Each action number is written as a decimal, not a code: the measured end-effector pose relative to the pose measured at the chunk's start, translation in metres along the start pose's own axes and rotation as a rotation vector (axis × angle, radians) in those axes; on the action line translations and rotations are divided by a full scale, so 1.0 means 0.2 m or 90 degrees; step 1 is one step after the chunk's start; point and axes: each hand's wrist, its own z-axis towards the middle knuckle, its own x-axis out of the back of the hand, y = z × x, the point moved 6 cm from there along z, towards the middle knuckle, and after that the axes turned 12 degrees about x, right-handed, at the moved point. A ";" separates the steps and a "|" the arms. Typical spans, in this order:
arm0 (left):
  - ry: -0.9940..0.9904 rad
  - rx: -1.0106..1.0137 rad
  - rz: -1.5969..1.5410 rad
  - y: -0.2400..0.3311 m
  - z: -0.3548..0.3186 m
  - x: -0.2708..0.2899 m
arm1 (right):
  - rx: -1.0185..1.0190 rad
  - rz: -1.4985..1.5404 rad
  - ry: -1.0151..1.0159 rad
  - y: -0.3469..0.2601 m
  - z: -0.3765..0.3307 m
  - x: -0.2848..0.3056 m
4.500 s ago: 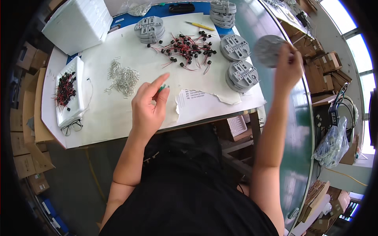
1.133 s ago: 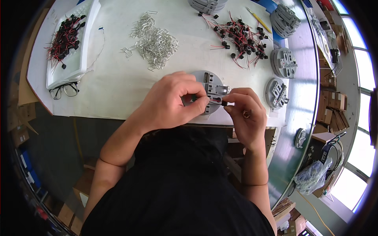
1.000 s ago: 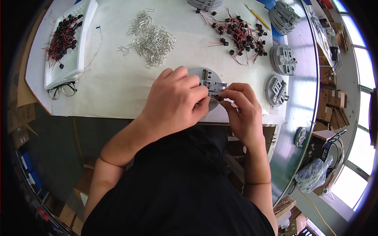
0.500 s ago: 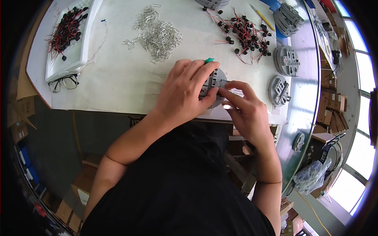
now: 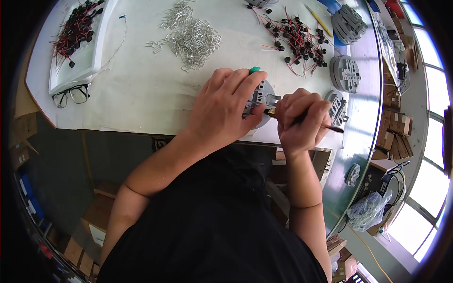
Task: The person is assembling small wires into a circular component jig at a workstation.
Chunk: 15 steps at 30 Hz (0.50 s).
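My left hand (image 5: 225,104) lies over a round grey fixture (image 5: 262,96) at the near edge of the white table (image 5: 137,94) and grips it; a small green piece (image 5: 255,70) shows by my fingertip. My right hand (image 5: 300,121) is closed around a thin stick-like tool (image 5: 330,127), its tip set against the right side of the fixture. Most of the fixture is hidden under my left fingers.
A pile of bent metal clips (image 5: 188,35) lies beyond my left hand. Black parts with red wires (image 5: 299,40) lie at the far right. Grey round fixtures (image 5: 344,73) stand right. A white tray (image 5: 78,42) with wired parts and glasses (image 5: 71,95) sit left.
Earlier my right hand reached out to the right for a grey fixture. Since then both hands came together on it at the table's near edge, and my right hand now holds a thin tool.
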 end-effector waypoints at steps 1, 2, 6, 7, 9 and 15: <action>-0.001 0.001 -0.002 0.00 0.00 0.00 | -0.003 0.001 -0.001 0.02 0.00 -0.01; -0.002 0.005 -0.002 0.00 0.00 0.00 | 0.001 -0.030 0.000 0.03 0.00 -0.02; 0.029 -0.013 0.029 0.01 0.00 0.01 | -0.006 -0.078 -0.002 0.03 -0.01 -0.02; 0.029 -0.017 0.027 0.01 -0.01 0.00 | -0.019 -0.058 -0.006 0.04 -0.01 -0.02; 0.029 -0.029 0.019 -0.01 -0.02 0.00 | -0.028 -0.034 -0.013 0.03 0.06 -0.02; 0.032 -0.050 0.071 0.02 -0.09 0.03 | 0.001 -0.414 -0.417 0.18 0.51 -0.28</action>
